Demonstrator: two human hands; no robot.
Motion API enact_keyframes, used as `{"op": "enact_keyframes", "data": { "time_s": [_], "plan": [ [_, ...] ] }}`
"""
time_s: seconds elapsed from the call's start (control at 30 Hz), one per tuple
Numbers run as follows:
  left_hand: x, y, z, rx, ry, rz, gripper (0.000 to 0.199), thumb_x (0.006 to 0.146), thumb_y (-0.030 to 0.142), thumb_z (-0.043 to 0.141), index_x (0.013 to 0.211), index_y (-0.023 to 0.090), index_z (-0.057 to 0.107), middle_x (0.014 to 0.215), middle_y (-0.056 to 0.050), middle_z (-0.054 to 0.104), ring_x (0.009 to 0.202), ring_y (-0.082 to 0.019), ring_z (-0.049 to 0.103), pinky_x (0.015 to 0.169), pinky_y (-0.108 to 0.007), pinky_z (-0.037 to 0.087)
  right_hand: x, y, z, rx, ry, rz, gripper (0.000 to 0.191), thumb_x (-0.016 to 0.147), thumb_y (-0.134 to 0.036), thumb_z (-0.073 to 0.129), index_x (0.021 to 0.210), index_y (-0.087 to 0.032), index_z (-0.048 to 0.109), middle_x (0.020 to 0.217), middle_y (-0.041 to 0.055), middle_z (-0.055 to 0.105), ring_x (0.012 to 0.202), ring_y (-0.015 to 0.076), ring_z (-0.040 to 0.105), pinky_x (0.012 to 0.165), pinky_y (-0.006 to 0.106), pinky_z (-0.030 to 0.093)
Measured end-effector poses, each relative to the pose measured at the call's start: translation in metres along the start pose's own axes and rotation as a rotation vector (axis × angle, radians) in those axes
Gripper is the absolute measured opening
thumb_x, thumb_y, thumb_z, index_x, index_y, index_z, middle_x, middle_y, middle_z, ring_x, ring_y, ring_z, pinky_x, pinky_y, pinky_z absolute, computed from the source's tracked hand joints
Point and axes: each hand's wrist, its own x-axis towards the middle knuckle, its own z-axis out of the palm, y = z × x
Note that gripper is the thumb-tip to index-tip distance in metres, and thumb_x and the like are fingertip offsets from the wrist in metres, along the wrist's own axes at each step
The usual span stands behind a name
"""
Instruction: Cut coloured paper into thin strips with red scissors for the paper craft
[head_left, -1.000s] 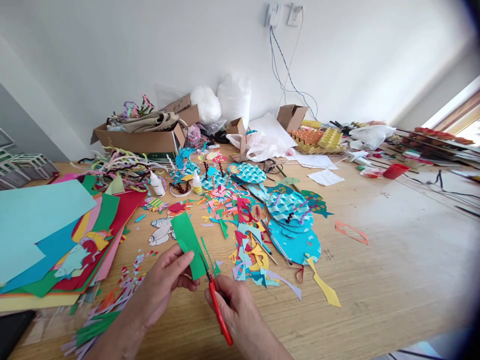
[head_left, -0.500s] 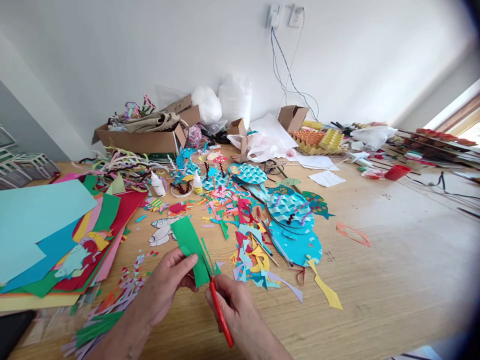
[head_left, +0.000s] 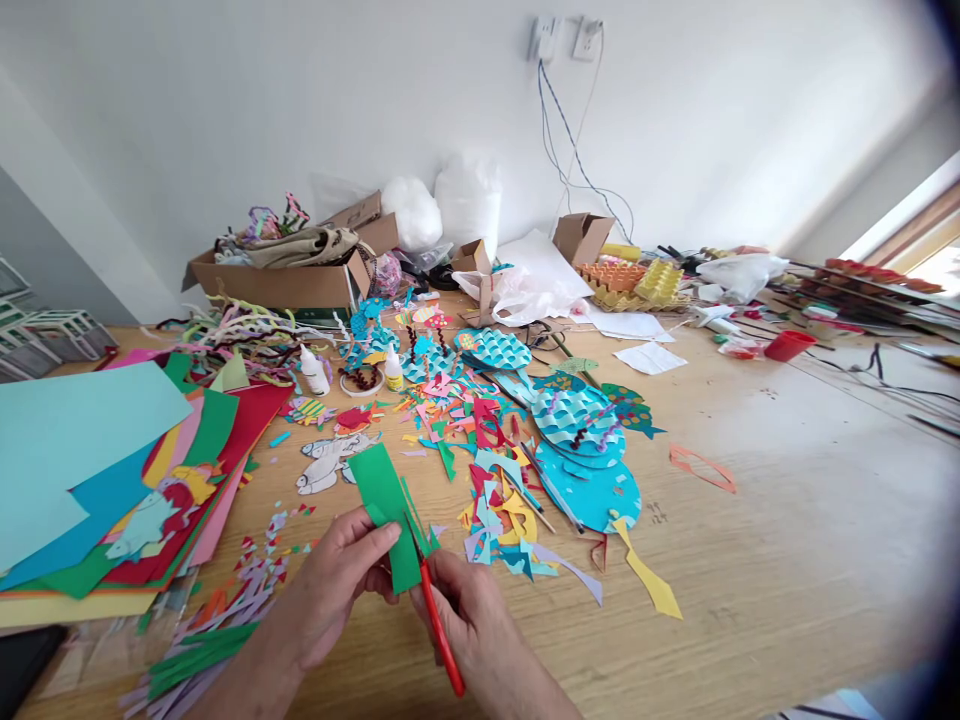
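A green paper piece is pinched between the thumb and fingers of my left hand. My right hand is closed round red-handled scissors, whose blades lie at the paper's right edge. Thin green strips stand up beside the blades. Beyond my hands, white paper fish lie on the wooden table. Colored paper scraps are heaped to the right of the green paper. Cut purple and green strips lie by my left forearm.
Stacked colored sheets cover the left side. Two glue bottles stand mid-table. Blue discs with woven paper lie right of center. A cardboard box, plastic bags and egg trays line the wall. A red cup lies at the right.
The green paper has shifted slightly right and down in my left hand and sits more upright. The scissor blades show a little more at its edge.
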Motion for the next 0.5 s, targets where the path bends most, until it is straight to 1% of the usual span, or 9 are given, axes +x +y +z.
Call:
{"op": "enact_keyframes", "data": {
  "time_s": [0.17, 0.33, 0.4, 0.5],
  "plan": [
    [0.0007, -0.0027, 0.0001, -0.024, -0.012, -0.005, 0.016, 0.069, 0.03, 0.064, 0.065, 0.015, 0.06, 0.055, 0.002, 0.062, 0.049, -0.01, 0.05, 0.045, -0.02, 0.042, -0.0019, 0.0019, 0.0008, -0.001, 0.004, -0.035, 0.027, 0.085, -0.026, 0.04, 0.071, -0.015, 0.06, 0.055, -0.0042, 0.042, 0.052, 0.0091, 0.037, 0.047, 0.02, 0.026],
    [0.0014, -0.0051, -0.0029, -0.003, -0.009, -0.004, 0.017, 0.071, 0.031, 0.062, 0.065, 0.015, 0.06, 0.056, 0.001, 0.062, 0.049, -0.01, 0.05, 0.045, -0.021, 0.042, -0.0001, 0.0055, 0.0023, -0.018, 0.022, -0.059, 0.029, 0.084, -0.027, 0.04, 0.067, -0.014, 0.059, 0.055, -0.0032, 0.043, 0.053, 0.0099, 0.037, 0.048, 0.02, 0.026],
    [0.0009, -0.0046, -0.0047, -0.006, -0.004, 0.011, 0.017, 0.072, 0.032, 0.061, 0.067, 0.016, 0.06, 0.056, 0.001, 0.062, 0.05, -0.01, 0.051, 0.045, -0.021, 0.043, 0.001, 0.006, 0.0024, -0.027, 0.029, -0.046, 0.029, 0.084, -0.028, 0.04, 0.064, -0.014, 0.056, 0.054, -0.0036, 0.04, 0.052, 0.0097, 0.035, 0.047, 0.021, 0.025],
    [0.0015, -0.0034, -0.0073, -0.014, 0.013, 0.048, 0.016, 0.073, 0.033, 0.059, 0.07, 0.017, 0.06, 0.057, 0.001, 0.062, 0.051, -0.011, 0.054, 0.047, -0.022, 0.044, 0.0007, 0.0071, 0.0039, -0.045, 0.055, -0.029, 0.03, 0.082, -0.028, 0.041, 0.056, -0.016, 0.046, 0.051, -0.0051, 0.034, 0.05, 0.0089, 0.03, 0.045, 0.021, 0.022]
  ]
}}
